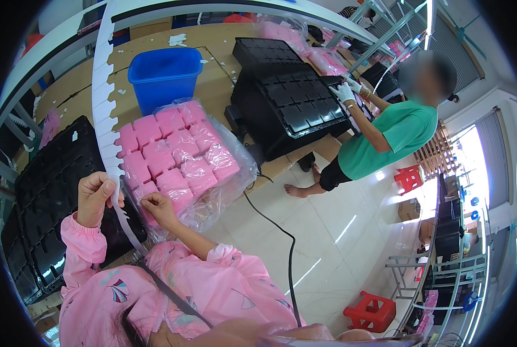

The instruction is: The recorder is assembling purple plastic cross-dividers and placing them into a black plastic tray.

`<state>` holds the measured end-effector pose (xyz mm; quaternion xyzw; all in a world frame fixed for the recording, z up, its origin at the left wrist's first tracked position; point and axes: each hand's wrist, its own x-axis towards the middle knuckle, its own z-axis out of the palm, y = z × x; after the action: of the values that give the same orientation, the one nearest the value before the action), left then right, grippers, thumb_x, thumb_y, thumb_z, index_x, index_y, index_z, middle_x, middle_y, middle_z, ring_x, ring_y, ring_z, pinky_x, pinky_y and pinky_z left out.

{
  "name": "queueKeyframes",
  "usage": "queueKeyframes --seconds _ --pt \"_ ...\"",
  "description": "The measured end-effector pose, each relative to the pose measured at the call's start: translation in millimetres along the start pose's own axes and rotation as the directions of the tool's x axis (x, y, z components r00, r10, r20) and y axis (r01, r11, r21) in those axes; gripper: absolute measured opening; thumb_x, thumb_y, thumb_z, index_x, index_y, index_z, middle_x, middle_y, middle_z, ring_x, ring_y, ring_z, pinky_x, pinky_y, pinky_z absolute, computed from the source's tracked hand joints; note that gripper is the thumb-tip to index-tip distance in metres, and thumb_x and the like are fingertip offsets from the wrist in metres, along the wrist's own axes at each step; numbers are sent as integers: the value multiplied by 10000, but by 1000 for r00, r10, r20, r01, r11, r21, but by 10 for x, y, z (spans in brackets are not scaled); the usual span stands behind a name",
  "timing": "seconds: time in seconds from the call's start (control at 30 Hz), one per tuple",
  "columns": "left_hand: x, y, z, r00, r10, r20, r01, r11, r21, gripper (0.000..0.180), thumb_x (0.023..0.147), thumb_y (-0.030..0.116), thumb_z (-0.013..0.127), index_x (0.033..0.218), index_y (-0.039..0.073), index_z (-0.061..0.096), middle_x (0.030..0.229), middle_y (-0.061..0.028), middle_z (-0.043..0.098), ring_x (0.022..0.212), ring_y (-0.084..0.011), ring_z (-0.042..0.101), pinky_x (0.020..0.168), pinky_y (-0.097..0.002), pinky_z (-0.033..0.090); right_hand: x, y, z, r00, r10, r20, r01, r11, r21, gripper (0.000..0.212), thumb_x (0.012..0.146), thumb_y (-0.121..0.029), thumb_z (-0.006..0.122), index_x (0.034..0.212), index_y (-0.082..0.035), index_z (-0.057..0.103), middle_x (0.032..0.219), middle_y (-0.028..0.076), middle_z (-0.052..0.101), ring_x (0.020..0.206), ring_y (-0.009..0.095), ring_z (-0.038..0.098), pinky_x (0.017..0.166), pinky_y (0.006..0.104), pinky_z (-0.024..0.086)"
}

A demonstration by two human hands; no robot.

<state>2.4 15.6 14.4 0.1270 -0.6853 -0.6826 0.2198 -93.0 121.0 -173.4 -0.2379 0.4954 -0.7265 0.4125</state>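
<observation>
While the left hand (93,196) pinches a white notched strip (103,104) between thumb and fingertips, with next to no gap between them, the right hand (161,211) is held a little lower and to the right. Its thumb and forefinger come together at the tips, but whether they grip anything small is impossible to tell. The strip's toothed edge faces right; it runs from the top of the view down through the left hand and on toward the pink garment (218,289).

Just beyond the right fingertips are pink blocks (177,144) in rows, partly wrapped in a clear plastic bag (244,162), whose loose edge spreads toward the near side. Close by the left hand, black moulded trays (50,202) leave little room on that side. To the right of the right forearm the tiled floor (241,222) gives open space, crossed by a black cable (293,248).

Farther out, a blue bin (165,78) stands behind the blocks, near stacked black cases (293,101), where a co-worker in a green top (394,136) works with gloved hands.
</observation>
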Motion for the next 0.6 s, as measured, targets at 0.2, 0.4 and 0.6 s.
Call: queueKeyframes --seconds 0.2,0.4,0.6 --pt "19 13 7 1000 -13 -10 13 1000 -7 254 842 271 555 726 45 548 598 -60 591 496 -99 564 410 -163 346 31 36 1 1000 -26 -12 26 1000 5 76 809 -85 592 817 -11 574 688 -46 520 600 23 432 525 168 352" --pt "-8 13 3 1000 -11 0 11 1000 10 245 847 257 549 739 38 553 604 -60 593 498 -98 565 413 -163 347 9 61 -3 1000 -18 8 18 999 42 65 808 -74 589 823 -13 572 688 -45 519 594 21 429 520 161 346" --pt "-36 23 36 1000 -24 -4 24 1000 5 223 852 234 540 758 33 561 613 -60 597 511 -101 570 421 -162 353 -17 38 -25 1000 22 20 -23 1000 16 65 806 -74 593 826 -14 578 691 -47 520 595 20 426 522 162 345"
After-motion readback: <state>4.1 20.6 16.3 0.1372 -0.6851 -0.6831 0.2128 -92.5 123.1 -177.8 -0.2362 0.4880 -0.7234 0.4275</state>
